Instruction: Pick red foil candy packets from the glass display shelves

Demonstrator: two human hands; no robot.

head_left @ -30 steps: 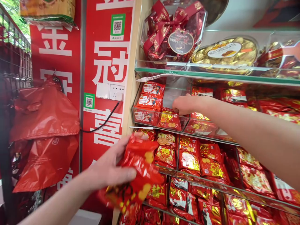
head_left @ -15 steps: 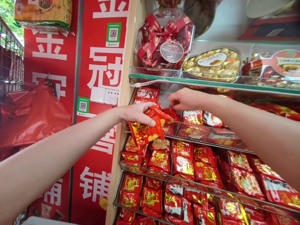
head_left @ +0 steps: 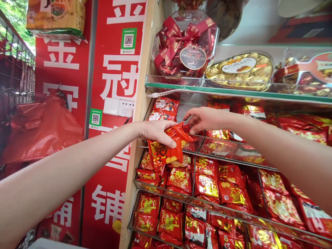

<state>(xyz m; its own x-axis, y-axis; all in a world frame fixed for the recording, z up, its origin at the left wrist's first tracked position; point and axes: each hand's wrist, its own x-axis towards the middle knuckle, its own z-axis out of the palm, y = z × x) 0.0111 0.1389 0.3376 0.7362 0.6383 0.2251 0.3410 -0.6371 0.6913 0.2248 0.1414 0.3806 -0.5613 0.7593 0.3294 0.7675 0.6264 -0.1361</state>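
Note:
Red and gold snack packets (head_left: 166, 152) are gripped in my left hand (head_left: 158, 133), over the front lip of an upper shelf compartment. The thumb lies across the front packet; the other fingers are mostly hidden behind. Close to its right, my right hand (head_left: 203, 119) hovers with curled, parted fingers beside another red packet (head_left: 180, 129). I see nothing held in it, though its fingertips come near the packet's edge. White and red packets (head_left: 164, 105) printed with cartoon figures lie behind my left hand.
Clear-fronted tiers (head_left: 212, 202) of red packets fill the lower rack. A glass shelf (head_left: 233, 89) above my hands bears a ribboned octagonal box (head_left: 185, 45) and an oval chocolate box (head_left: 240, 69). A red bag (head_left: 44, 128) hangs at left, near a wall socket (head_left: 126, 108).
My right hand's fingers have spread from a pinch and the hand has come slightly lower. My left hand still holds the packets; the whole view has shifted a little.

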